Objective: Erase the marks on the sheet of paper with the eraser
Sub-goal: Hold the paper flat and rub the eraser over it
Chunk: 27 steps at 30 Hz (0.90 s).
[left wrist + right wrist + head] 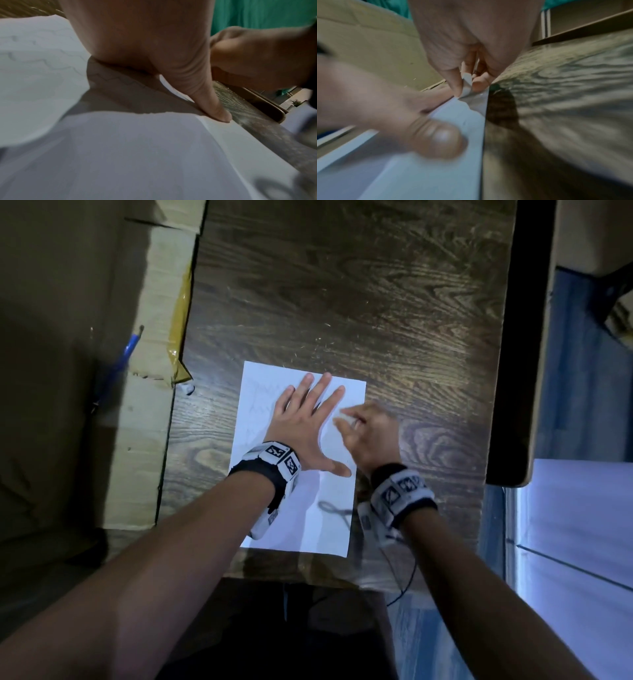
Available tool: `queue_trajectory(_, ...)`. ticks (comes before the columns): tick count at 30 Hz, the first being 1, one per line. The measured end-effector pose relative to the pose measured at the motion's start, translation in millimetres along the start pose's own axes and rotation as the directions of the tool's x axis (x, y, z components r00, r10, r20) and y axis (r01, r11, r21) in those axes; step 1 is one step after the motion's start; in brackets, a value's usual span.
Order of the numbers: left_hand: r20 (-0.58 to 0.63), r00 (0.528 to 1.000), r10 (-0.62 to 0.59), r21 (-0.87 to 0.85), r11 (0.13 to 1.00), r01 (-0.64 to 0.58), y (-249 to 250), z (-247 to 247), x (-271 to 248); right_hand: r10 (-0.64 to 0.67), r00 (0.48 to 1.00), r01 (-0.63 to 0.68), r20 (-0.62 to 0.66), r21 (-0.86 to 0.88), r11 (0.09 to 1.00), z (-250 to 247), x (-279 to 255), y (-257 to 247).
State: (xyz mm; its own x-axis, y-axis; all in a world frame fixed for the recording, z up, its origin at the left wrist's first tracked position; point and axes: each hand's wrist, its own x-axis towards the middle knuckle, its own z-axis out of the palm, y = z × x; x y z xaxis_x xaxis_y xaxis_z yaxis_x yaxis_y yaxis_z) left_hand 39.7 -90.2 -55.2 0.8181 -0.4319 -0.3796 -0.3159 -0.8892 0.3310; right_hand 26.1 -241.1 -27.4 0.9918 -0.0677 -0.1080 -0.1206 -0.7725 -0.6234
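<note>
On wooden desk (359, 285): rubbing sheet of paper (329, 529), right edge.
Left hand (305, 426) splayed flat, pinning; right hand (371, 433) pinching white eraser (467, 84). Short strokes toward edge, avoid creasing.

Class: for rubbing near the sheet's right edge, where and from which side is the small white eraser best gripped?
Judging by the right hand, pinch the small white eraser by its upper flat faces, from above, leaving its lower tip on the white paper sheet.

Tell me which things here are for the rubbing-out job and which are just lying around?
For the job:
paper, held flat by the left hand
eraser, pinched in the right hand

Just lying about:
blue pen
cardboard box
table
</note>
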Motion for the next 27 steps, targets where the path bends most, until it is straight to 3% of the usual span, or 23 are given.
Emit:
queue_trajectory(3, 0.015, 1.000, -0.003, 0.019, 1.000, 0.002, 1, -1, 0, 0.068, 0.994, -0.067, -0.086, 0.017, 0.998, 7, 6, 0)
queue_trajectory(6, -0.045, 0.999, 0.002, -0.002, 1.000, -0.002, 0, 0, 0, 0.053, 0.999, -0.053, 0.011, 0.013, 0.998, 11, -43, -6)
queue_trajectory(8, -0.058, 0.998, 0.005, -0.011, 1.000, -0.006, -1, 1, 0, 0.023, 0.995, -0.026, 0.095, 0.026, 0.999, 2, -35, -9)
queue_trajectory(10, -0.026, 1.000, 0.006, 0.002, 1.000, -0.006, -1, 2, -1, -0.015, 1.000, 0.015, 0.006, -0.020, 1.000, 3, -2, -8)
queue_trajectory(12, -0.005, 1.000, -0.001, 0.021, 1.000, 0.001, 0, 1, 0, 0.028, 0.997, -0.027, -0.068, 0.004, 1.000, 6, 12, -7)
queue_trajectory(16, -0.056, 0.998, 0.002, -0.007, 1.000, -0.002, -1, 3, 1, 0.107, 0.994, -0.108, 0.035, 0.029, 0.994, 14, -45, -5)
queue_trajectory(18, -0.076, 0.997, 0.005, -0.015, 1.000, -0.006, -1, 4, 0, 0.100, 0.991, -0.104, 0.087, 0.043, 0.994, 8, -31, -4)
queue_trajectory(21, -0.017, 1.000, -0.002, 0.023, 1.000, 0.002, 1, 2, -1, 0.083, 0.996, -0.082, -0.028, 0.036, 0.996, 5, 12, -1)
queue_trajectory(23, -0.016, 1.000, 0.001, 0.018, 1.000, -0.001, 0, 2, 0, 0.086, 0.995, -0.085, -0.060, 0.010, 0.996, 12, 1, -1)
queue_trajectory(27, -0.069, 0.998, -0.003, -0.022, 1.000, 0.002, 0, 2, 0, 0.085, 0.991, -0.084, 0.101, -0.014, 0.996, 8, -30, -5)
